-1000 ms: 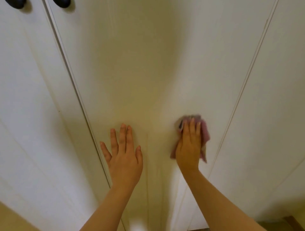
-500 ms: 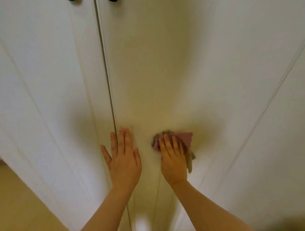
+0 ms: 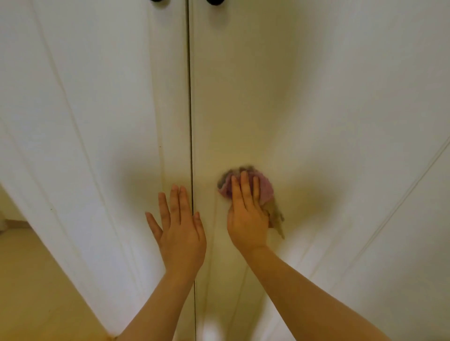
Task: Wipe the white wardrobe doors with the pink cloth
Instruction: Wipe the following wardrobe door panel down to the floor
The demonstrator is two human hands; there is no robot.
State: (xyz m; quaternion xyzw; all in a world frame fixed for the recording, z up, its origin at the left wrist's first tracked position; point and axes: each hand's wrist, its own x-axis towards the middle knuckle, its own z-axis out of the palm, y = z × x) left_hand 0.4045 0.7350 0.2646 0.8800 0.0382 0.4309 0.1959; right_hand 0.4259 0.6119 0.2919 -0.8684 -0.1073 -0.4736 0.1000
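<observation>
**While the left hand (image 3: 180, 233) lies flat, the right hand (image 3: 246, 219) presses the cloth (image 3: 265, 189)**

As the head camera looks down along the wardrobe front, two white doors fill nearly the whole view. A dark seam (image 3: 190, 109) runs straight down between the left door (image 3: 97, 121) and the right door (image 3: 304, 97). At the top edge, the undersides of a left knob (image 3: 155, 1) and a right knob (image 3: 215, 2) show, one on either side of the seam.

The left hand is spread open with its palm against the left door. Its fingers are straight and point up, the little finger splayed out to the left, and its thumb side lies on the seam. It holds nothing.

The right hand is on the right door, just right of the seam, near the left hand but apart from it. Its fingers are straight and lie flat over the pink cloth, pinning it to the door rather than curling round it. The cloth is bunched and blurred. It shows above and to the right of the fingers, and a duller tail hangs out below the hand's right edge. It touches only the right door.

Both bare forearms enter from the bottom. A thin line slants across the white at far right; whether it is a groove or another seam cannot be told. Pale floor (image 3: 36, 280) shows at lower left.
</observation>
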